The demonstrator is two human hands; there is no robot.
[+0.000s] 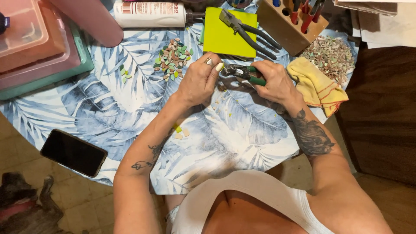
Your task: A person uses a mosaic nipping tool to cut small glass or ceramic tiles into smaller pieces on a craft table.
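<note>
A pair of green-handled tile nippers [243,73] is held above the leaf-patterned tablecloth [112,104], its long axis lying nearly level, metal head pointed left. Its handles are gripped in the closed right hand [276,82]. The left hand [200,80] is pinched narrowly at the nipper head; whatever is pinched cannot be made out. A pile of small coloured tile pieces [173,58] lies just beyond.
</note>
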